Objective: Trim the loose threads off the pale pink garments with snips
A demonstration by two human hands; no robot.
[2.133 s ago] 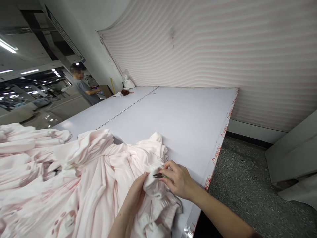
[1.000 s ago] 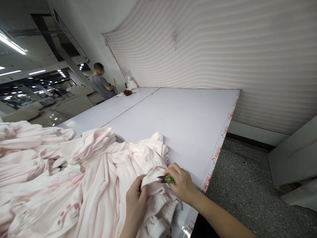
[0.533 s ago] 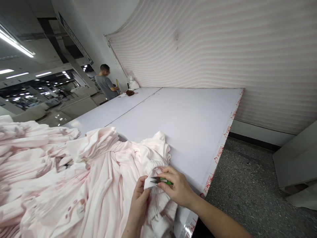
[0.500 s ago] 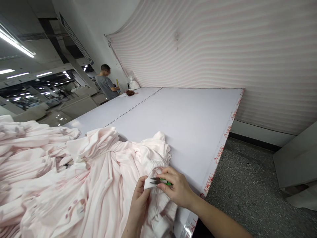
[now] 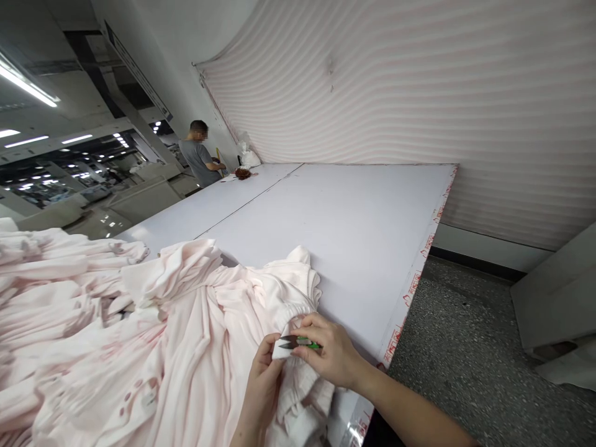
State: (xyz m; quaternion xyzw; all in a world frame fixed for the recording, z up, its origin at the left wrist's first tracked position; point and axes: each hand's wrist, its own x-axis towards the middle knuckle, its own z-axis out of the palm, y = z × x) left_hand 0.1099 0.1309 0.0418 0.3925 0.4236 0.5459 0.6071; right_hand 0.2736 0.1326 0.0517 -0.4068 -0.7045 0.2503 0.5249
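Note:
Near the bottom centre, my left hand (image 5: 264, 375) pinches the white edge of a pale pink garment (image 5: 291, 310). My right hand (image 5: 328, 354) holds small green-handled thread snips (image 5: 305, 342) between thumb and fingers. The dark blades point left and lie over the pinched white edge, with their tips a little apart. More soft pink garments (image 5: 186, 347) are heaped to the left, some with printed spots. The fingertips of my left hand are partly hidden by the cloth.
A long pale table (image 5: 363, 217) has red-printed tape along its right edge. A person (image 5: 200, 155) in a grey shirt stands at its far left, near a brown bundle (image 5: 243, 174) and a white plastic bag (image 5: 250, 158). Striped sheeting (image 5: 395, 93) covers the wall.
The snips and my right hand have shifted very slightly left, and the blades sit closer to my left fingertips. The view has moved a little. Both holds are the same.

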